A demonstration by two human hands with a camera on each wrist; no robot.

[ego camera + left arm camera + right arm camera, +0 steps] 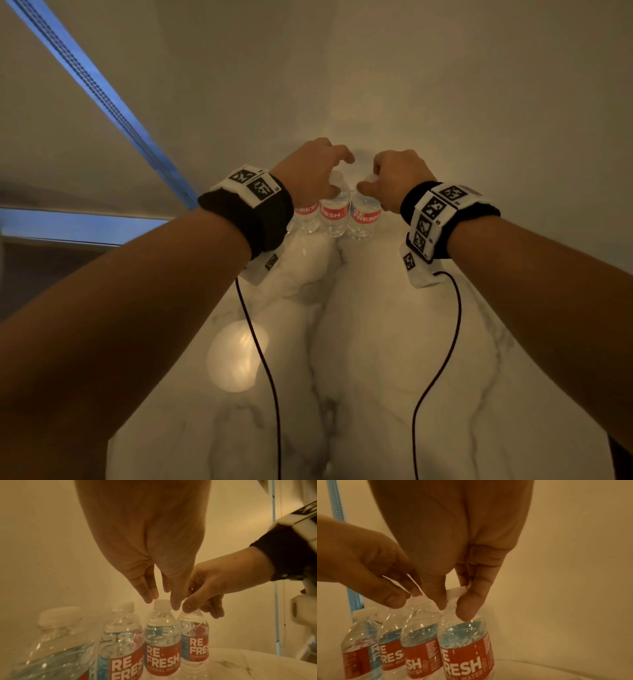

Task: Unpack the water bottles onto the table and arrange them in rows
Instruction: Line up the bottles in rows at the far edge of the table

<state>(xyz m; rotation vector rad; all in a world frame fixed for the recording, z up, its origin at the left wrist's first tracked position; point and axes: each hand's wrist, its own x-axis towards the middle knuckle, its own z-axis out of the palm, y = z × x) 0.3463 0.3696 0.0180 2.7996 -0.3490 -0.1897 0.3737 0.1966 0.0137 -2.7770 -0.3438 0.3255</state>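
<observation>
Several clear water bottles with red "RE FRESH" labels stand in a tight row at the far end of the marble table (376, 342), against the wall. My left hand (337, 176) comes down from above and pinches the white cap of a middle bottle (162, 635) between thumb and fingers (149, 597). My right hand (453, 607) pinches the neck just under the cap of the rightmost bottle (465, 649), right next to it. Both bottles stand upright on the table. The leftmost bottle (56, 649) is close to the left wrist camera and blurred.
A plain wall (445, 85) rises directly behind the bottles. A blue strip (102, 92) runs diagonally at the left. Two thin dark cables (260, 359) hang from my wrist bands over the bare marble in front of the row.
</observation>
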